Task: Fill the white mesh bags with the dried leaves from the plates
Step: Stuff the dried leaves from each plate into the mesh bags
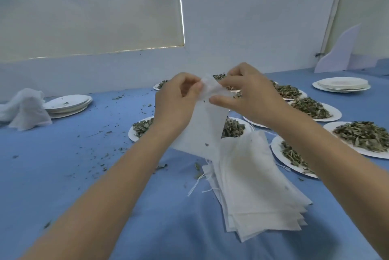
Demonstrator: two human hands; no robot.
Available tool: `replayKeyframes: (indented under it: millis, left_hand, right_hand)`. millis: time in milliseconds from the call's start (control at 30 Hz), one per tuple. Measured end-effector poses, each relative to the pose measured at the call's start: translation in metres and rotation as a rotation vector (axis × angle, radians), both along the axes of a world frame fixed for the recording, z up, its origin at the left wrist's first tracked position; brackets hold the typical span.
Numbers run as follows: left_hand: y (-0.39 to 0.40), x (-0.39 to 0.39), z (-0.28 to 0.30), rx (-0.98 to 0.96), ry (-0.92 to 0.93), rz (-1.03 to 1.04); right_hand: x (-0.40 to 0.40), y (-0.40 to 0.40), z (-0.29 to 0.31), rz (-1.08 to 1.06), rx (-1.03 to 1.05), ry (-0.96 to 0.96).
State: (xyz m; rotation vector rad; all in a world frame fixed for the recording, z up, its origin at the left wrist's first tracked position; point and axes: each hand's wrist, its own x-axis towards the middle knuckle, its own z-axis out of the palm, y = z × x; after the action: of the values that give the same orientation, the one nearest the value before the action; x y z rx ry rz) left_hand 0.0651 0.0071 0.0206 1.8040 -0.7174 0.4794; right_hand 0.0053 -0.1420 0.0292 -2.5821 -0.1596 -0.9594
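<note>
Both hands hold one flat white mesh bag [203,127] up above the blue table. My left hand [174,102] pinches the left side of its top edge, and my right hand [246,95] pinches the right side. The bag hangs down limp, with a few leaf crumbs stuck to it. Below it lies a fanned stack of flat white mesh bags [259,192] with loose drawstrings. White plates heaped with dried green leaves [364,135] stand to the right and behind my hands, one of them [141,128] half hidden by my left arm.
Stacked bare plates [67,104] sit at the left next to a heap of white bags [25,110]. Another plate stack [342,85] stands at the back right near a white cut-out board [339,51]. Leaf crumbs litter the blue cloth [63,165].
</note>
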Motion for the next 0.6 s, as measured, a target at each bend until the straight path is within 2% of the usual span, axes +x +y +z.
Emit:
replayKeyframes:
  millis: [200,367,500,600]
  left_hand:
    - [0.035,0.041,0.016,-0.010,-0.073,0.117]
    - [0.064,0.071,0.019,-0.017,-0.078,0.221]
    - [0.078,0.092,0.013,-0.011,-0.056,0.243]
    - [0.081,0.103,0.009,-0.021,-0.028,0.241]
  right_hand:
    - [0.059,0.047,0.022,0.065,0.028,-0.034]
    - [0.100,0.073,0.030,0.119,0.103,0.055]
    - [0.124,0.085,0.026,0.145,0.023,0.153]
    - [0.135,0.091,0.022,0.261,0.149,0.179]
